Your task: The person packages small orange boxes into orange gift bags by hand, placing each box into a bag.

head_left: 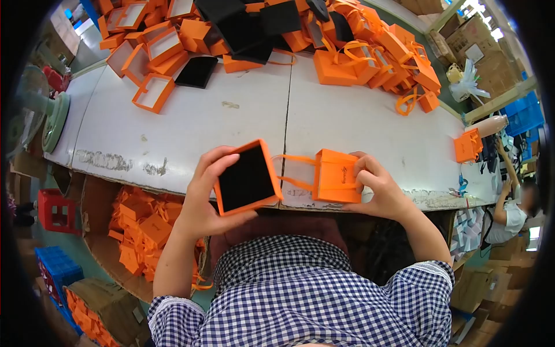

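Observation:
My left hand (203, 188) is wrapped round an orange box tray (248, 177) with a black insert inside, its open face turned up toward me. On the right, my right hand (376, 185) grips a small orange box (337, 176) with dark print on its front. An orange ribbon (298, 158) runs in two strands from that box to the edge of the tray. Both pieces are held over the front edge of the white table (191, 124), side by side with a gap between them.
Orange boxes (153, 92) and black inserts (197, 72) are heaped along the table's far side, with ribboned boxes (338, 67) to their right. A carton of orange pieces (139, 225) stands below left, near a red stool (56, 209). Another person (509, 220) is at far right.

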The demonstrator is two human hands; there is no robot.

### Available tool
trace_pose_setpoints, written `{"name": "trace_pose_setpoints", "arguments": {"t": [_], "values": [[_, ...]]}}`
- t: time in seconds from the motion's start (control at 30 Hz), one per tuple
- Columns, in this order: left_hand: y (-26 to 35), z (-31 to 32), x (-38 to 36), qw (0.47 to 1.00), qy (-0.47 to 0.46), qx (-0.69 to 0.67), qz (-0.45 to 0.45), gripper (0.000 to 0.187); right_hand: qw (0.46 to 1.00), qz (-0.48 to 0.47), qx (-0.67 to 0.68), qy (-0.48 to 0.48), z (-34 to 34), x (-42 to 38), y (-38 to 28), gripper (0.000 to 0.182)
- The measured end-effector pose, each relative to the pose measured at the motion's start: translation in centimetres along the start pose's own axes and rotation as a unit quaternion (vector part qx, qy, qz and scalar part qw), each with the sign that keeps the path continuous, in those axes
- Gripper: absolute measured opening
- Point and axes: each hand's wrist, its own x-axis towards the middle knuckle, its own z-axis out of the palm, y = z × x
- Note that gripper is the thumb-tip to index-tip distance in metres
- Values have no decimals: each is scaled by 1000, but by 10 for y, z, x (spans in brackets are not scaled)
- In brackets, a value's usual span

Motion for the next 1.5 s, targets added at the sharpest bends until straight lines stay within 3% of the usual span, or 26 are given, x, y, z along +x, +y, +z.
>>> {"name": "trace_pose_setpoints", "arguments": {"t": [0.07, 0.17, 0.43, 0.53, 0.63, 0.73, 0.83, 0.9, 0.97, 1.03, 1.17, 1.23, 1.3, 1.4, 1.5], "values": [[26, -2, 12, 998, -38, -37, 22, 101, 991, -51, 124, -3, -3, 9, -6, 54], [37, 12, 16, 992, -116, -39, 17, 101, 983, -107, 142, -36, -18, 16, -22, 54], [30, 6, 14, 992, -124, -2, 24, 99, 981, -147, 113, -48, -13, 29, -41, 47], [27, 17, 7, 990, -136, -45, 9, 114, 979, -153, 130, -25, 8, 37, -47, 47], [23, 49, -1, 993, -69, -91, 30, 150, 970, -160, 182, 1, 49, 46, -52, 48], [17, 45, -9, 996, -14, -85, 26, 148, 959, -166, 228, -7, 71, 64, -58, 52], [30, -12, -34, 987, -84, 3, -136, 136, 951, -149, 262, -70, 57, 90, -67, 66], [48, -81, -58, 972, -56, 159, -164, 132, 966, -168, 193, 26, 39, 123, -51, 72], [64, -128, -62, 918, -71, 315, -229, 142, 975, -116, 78, 171, 40, 166, -8, 73], [35, -137, -47, 900, -12, 304, -313, 138, 956, -142, -55, 250, 33, 221, 16, 74], [-65, -125, 13, 859, 74, 376, -339, 128, 937, -119, -129, 302, 36, 302, 13, 76], [-95, -118, 45, 819, 92, 431, -368, 121, 958, 13, -127, 255, 35, 329, 2, 82], [-141, -116, 49, 832, 134, 412, -345, 115, 961, 47, -128, 240, 37, 347, 10, 82], [-145, -119, 40, 857, 160, 391, -295, 105, 978, 93, -17, 184, 20, 340, 11, 71], [-103, -102, 15, 895, 138, 358, -228, 95, 989, 60, -42, 131, -7, 296, 7, 64]]}}
